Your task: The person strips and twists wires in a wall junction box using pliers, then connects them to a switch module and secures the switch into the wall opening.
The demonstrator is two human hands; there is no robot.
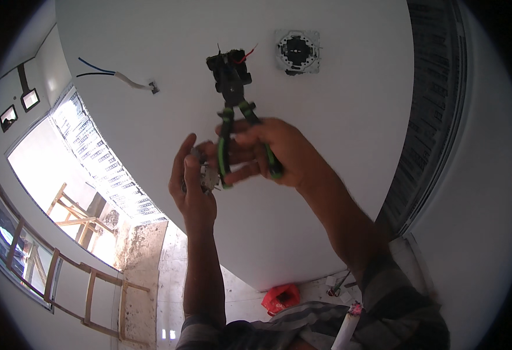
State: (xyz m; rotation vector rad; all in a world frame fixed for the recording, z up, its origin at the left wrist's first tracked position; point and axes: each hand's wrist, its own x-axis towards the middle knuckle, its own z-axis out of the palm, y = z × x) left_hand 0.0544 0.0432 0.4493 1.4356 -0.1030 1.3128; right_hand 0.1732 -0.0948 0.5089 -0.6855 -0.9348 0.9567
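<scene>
My right hand (pixel 276 146) is wrapped round a pair of pliers (pixel 225 146) with green and black handles spread apart. Their dark head points up, in front of a black open wall box (pixel 228 65) from which a red wire (pixel 246 56) and a thin dark wire stick out. Whether the jaws touch the box I cannot tell. Close beside the handles, my left hand (pixel 194 186) grips a small pale and metallic electrical fitting (pixel 210 177), partly covered by the fingers. To the right of the box, a socket insert (pixel 298 51) with a metal mounting plate sits on the wall.
Blue and black wires (pixel 101 71) in a white sheath stick out from the wall at left. A red bag (pixel 280 298) lies on the floor below. Wooden frames (pixel 86 291) stand at left, near a bright doorway. A lit cigarette (pixel 347 329) juts in at the lower edge.
</scene>
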